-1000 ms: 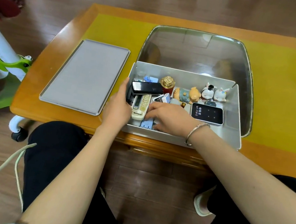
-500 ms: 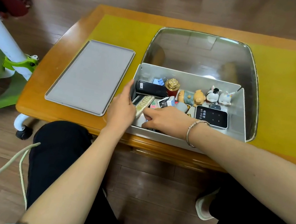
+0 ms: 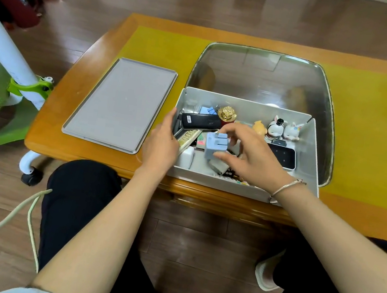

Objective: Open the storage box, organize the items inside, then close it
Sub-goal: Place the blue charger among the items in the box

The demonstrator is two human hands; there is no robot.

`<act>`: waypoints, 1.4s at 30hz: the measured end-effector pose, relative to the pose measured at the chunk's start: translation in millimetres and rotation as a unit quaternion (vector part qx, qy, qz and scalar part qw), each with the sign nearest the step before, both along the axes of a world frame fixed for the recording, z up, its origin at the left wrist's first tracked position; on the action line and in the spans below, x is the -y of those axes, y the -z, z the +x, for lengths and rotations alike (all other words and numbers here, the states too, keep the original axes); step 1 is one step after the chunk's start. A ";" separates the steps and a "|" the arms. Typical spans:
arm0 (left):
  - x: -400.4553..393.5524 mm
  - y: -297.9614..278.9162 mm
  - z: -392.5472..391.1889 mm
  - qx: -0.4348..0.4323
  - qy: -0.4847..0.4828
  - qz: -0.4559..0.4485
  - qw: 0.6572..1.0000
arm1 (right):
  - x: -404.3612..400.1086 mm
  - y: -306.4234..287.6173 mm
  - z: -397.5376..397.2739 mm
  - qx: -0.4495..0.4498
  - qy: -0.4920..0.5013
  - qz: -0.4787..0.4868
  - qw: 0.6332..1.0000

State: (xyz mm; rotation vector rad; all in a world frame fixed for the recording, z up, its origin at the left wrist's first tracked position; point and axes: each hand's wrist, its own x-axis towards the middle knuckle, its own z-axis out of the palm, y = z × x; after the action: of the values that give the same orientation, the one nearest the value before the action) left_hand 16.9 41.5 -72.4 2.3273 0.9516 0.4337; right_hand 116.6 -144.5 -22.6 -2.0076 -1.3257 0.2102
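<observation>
Storage box: the grey storage box (image 3: pixel 312 165) sits open at the near edge of the wooden table (image 3: pixel 74 92), partly over a steel tray (image 3: pixel 328 91); its long axis runs left to right across the view, mouth up.
Lid: the flat grey lid (image 3: pixel 120 104) lies just left of the box, long axis running away from the person, tilted slightly rightward.
Item in hand: a pale blue charger plug (image 3: pixel 215 147), lifted above the clutter, prongs seemingly pointing up and away, though the view is too coarse to be sure.
Right hand: the right hand (image 3: pixel 249 155) pinches the plug between thumb and fingertips.
Left hand: the left hand (image 3: pixel 162 141) curls over the box's left wall, steadying it.
Inside: a black remote (image 3: pixel 200 121) lies crosswise at the back left, figurines (image 3: pixel 283 130) stand along the back wall, and a dark phone-like device (image 3: pixel 283 155) lies at the right.
Progress: opening is done; sorting looks midway, with the near-left corner a jumble; closing remains.
</observation>
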 end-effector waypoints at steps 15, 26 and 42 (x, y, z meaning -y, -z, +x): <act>78.8 -26.6 6.5 0.152 0.217 0.028 0.964 | 54.1 33.0 1.7 -0.113 0.197 0.090 0.970; 92.1 -24.3 26.3 0.124 0.262 -0.122 0.949 | 43.0 33.7 -6.7 -0.056 0.164 0.104 0.979; 83.0 -25.1 24.8 0.171 0.221 -0.161 0.947 | 41.6 33.4 -0.3 -0.114 0.225 0.070 0.965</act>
State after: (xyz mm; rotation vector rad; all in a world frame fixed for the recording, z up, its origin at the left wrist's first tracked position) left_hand 41.7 -41.5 -47.4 1.9974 0.2911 0.4367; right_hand 116.3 -186.1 -56.0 -2.0326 -0.6976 0.1256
